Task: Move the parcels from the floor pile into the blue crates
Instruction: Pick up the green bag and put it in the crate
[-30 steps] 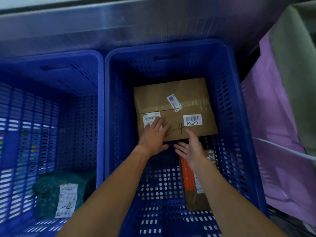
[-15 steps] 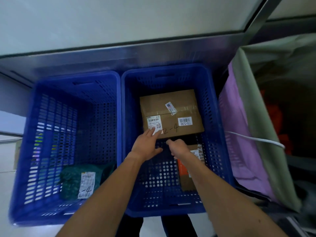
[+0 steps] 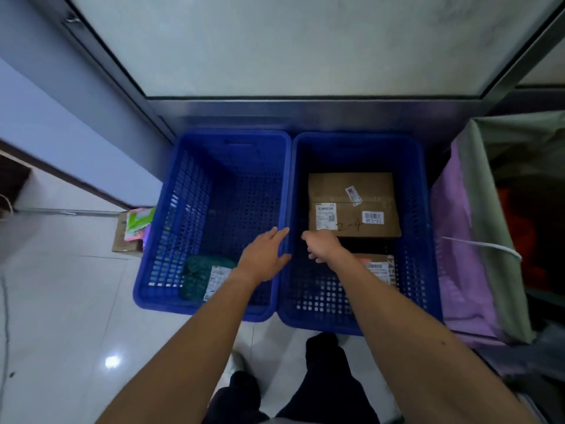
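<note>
since half a second ago both hands have pulled back off the cardboard box and up toward the rims; view is higher and wider too. left hand [image 3: 263, 259] now sits over the shared wall between the two crates, fingers spread and loose, gripping nothing. right hand [image 3: 324, 246] is over the right crate [image 3: 428, 240], fingers curled down, empty as far as i can see.

cardboard box [image 3: 353, 205] lies flat on the right crate's floor at the far end, long axis across the crate, labels facing up, handwritten "2-4" along its near edge. far edge is close to the crate's far wall, right edge near the right wall, a strip of bare floor on its left. a second parcel [image 3: 380, 267] with an orange stripe lies nearer, by the right wall, partly hidden by the right forearm; can't tell its axis. near-left part of that crate floor is open.

left crate [image 3: 153, 255] holds one teal bag parcel [image 3: 198, 275] in the near-left corner, white label up. rest of its floor is bare.

crates stand side by side, rims touching, far ends against a metal frame [image 3: 305, 111]. a small box with coloured packets [image 3: 130, 232] sits on the floor just left of the left crate. purple fabric bag [image 3: 452, 270] stands right of the right crate.
</note>
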`<control>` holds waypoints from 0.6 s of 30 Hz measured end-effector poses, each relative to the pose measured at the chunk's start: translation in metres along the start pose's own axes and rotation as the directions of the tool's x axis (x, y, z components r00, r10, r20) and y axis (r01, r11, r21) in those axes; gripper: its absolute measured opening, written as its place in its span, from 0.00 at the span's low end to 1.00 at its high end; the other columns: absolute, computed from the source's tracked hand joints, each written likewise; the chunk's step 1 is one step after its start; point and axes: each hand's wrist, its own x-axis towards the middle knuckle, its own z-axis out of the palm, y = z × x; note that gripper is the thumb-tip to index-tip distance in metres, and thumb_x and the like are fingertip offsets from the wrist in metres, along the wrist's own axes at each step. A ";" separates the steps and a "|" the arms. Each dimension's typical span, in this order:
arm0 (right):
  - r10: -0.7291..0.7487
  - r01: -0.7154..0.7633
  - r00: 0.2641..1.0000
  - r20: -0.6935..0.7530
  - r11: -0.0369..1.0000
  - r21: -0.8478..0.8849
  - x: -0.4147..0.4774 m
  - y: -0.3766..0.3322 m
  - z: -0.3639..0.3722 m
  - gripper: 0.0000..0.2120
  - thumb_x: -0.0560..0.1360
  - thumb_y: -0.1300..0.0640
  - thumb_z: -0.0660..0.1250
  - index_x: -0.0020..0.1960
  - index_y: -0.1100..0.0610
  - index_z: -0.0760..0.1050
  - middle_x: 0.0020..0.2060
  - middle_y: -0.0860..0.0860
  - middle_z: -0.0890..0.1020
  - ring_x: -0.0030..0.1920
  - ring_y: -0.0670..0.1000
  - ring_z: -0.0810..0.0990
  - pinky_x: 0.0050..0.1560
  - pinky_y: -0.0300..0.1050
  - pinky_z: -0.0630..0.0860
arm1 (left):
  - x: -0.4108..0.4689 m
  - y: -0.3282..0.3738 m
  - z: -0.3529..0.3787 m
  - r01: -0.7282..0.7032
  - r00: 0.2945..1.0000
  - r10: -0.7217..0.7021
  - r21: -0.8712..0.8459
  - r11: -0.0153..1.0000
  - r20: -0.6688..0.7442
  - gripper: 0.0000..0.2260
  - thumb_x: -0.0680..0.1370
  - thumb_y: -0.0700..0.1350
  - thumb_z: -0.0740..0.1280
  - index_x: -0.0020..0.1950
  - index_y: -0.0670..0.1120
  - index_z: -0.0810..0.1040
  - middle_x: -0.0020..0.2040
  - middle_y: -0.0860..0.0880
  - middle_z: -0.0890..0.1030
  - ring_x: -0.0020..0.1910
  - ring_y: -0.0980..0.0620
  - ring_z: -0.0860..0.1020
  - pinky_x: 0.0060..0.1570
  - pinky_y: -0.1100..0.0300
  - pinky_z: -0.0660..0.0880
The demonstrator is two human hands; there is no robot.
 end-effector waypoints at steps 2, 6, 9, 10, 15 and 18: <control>-0.050 0.051 0.999 0.014 0.993 -0.105 -0.015 -0.010 0.022 0.15 0.82 0.46 0.59 0.53 0.58 0.75 0.43 0.56 0.80 0.44 0.55 0.80 0.44 0.46 0.76 | -0.018 -0.025 -0.009 0.033 0.999 -0.033 -0.009 0.999 -0.020 0.31 0.82 0.57 0.62 0.82 0.55 0.51 0.81 0.48 0.56 0.77 0.46 0.60 0.71 0.49 0.67; -0.139 0.123 0.990 -0.027 0.941 -0.315 -0.037 -0.032 0.072 0.19 0.82 0.45 0.57 0.37 0.55 0.69 0.34 0.53 0.75 0.33 0.53 0.75 0.37 0.45 0.71 | -0.054 -0.083 -0.029 0.064 0.995 -0.066 -0.031 0.997 -0.070 0.31 0.83 0.58 0.61 0.82 0.55 0.52 0.81 0.49 0.57 0.77 0.46 0.61 0.70 0.49 0.66; -0.157 0.138 0.987 -0.032 0.934 -0.330 -0.057 -0.052 0.120 0.18 0.82 0.45 0.58 0.40 0.56 0.72 0.36 0.54 0.76 0.40 0.56 0.80 0.38 0.48 0.74 | -0.090 -0.139 -0.040 0.073 0.991 -0.084 -0.101 0.992 -0.109 0.31 0.82 0.57 0.62 0.82 0.54 0.54 0.80 0.48 0.60 0.76 0.45 0.63 0.71 0.48 0.67; -0.149 0.133 0.988 -0.031 0.943 -0.305 -0.064 -0.058 0.138 0.16 0.83 0.46 0.58 0.47 0.57 0.76 0.40 0.56 0.78 0.46 0.58 0.82 0.43 0.50 0.77 | -0.104 -0.160 -0.043 0.066 0.989 -0.082 -0.130 0.989 -0.123 0.31 0.82 0.57 0.62 0.81 0.54 0.55 0.80 0.47 0.61 0.76 0.45 0.64 0.70 0.48 0.68; -0.168 0.137 0.982 -0.085 0.948 -0.287 -0.094 -0.074 0.235 0.19 0.83 0.47 0.60 0.54 0.62 0.79 0.46 0.63 0.80 0.47 0.60 0.81 0.49 0.54 0.78 | -0.166 -0.257 -0.069 0.066 0.975 -0.108 -0.213 0.975 -0.193 0.30 0.81 0.56 0.65 0.80 0.52 0.59 0.75 0.44 0.69 0.68 0.43 0.73 0.64 0.49 0.72; -0.210 0.167 0.974 -0.088 0.922 -0.349 -0.100 -0.083 0.286 0.19 0.81 0.47 0.60 0.35 0.56 0.67 0.36 0.58 0.73 0.39 0.56 0.73 0.40 0.49 0.69 | -0.198 -0.308 -0.089 0.099 0.965 -0.156 -0.257 0.961 -0.209 0.30 0.78 0.59 0.64 0.79 0.52 0.63 0.71 0.43 0.73 0.67 0.42 0.74 0.64 0.49 0.72</control>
